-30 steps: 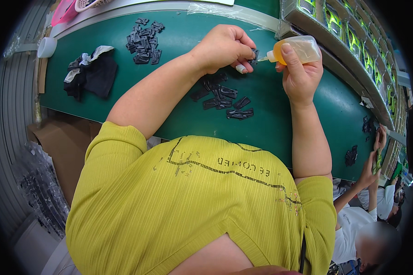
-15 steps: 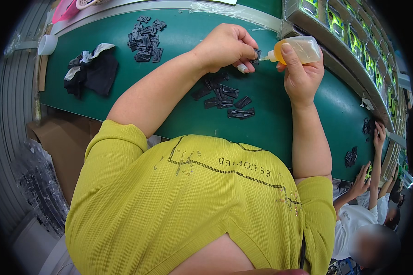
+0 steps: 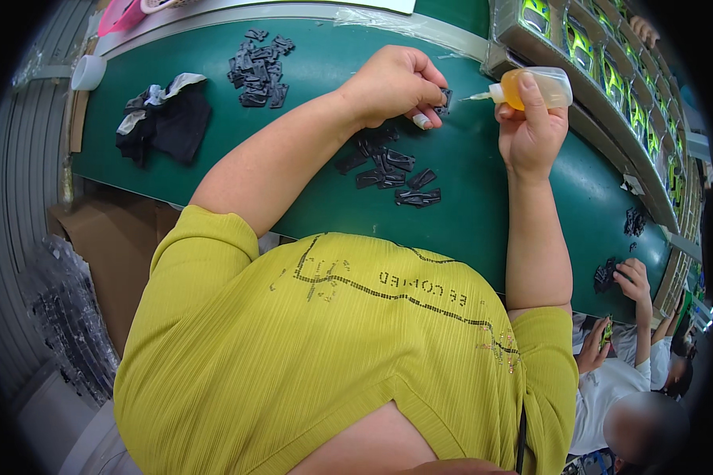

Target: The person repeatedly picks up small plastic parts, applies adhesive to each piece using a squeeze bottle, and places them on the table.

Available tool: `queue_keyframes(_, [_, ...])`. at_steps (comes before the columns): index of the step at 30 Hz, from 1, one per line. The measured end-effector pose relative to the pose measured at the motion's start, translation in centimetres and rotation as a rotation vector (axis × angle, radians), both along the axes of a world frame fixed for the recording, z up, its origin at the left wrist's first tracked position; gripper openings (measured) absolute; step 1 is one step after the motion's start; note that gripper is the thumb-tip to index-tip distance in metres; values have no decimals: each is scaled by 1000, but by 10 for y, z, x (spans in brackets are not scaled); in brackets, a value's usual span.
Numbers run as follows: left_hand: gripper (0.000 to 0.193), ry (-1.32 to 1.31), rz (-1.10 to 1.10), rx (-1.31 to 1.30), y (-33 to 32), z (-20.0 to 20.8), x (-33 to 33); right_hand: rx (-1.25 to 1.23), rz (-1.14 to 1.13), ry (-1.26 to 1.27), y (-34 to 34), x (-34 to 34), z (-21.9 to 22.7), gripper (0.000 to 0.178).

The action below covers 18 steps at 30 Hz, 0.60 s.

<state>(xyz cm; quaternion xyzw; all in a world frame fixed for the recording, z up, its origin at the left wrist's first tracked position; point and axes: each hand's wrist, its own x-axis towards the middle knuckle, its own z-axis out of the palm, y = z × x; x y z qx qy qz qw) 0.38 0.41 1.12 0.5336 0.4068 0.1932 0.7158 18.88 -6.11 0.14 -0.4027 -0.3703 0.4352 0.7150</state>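
Between its fingertips, my left hand (image 3: 400,83) pinches a small black plastic part (image 3: 444,100). White wrapping covers one of its fingertips. My right hand (image 3: 533,131) is wrapped round a squeeze bottle (image 3: 543,85) of amber liquid, tipped on its side. Its thin nozzle points left at the black part, with a gap between them. Below my left hand lies a loose pile of similar black parts (image 3: 388,168). A larger heap of black parts (image 3: 259,69) sits farther left on the green table (image 3: 317,202).
A black cloth (image 3: 166,123) with pale edging lies at the left, near a white cup (image 3: 88,73). Cardboard trays (image 3: 566,59) holding yellow-green pieces line the right side. At the far right, a co-worker's hand (image 3: 632,281) reaches toward another black pile (image 3: 606,275).
The bottle has moved right, so its nozzle has drawn away from the black part. My left hand keeps its hold nearly in place. The co-worker's hands have shifted.
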Motion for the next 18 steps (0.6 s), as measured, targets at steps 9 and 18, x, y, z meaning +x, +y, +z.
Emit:
queue_keyframes(9, [24,3,270,131,38,-3,-25,-45,-14,102,-5,1,-1,12])
queue_keyframes(18, [19,359,633,541,140,3,-93,-46,-2,78,0,1,0,13])
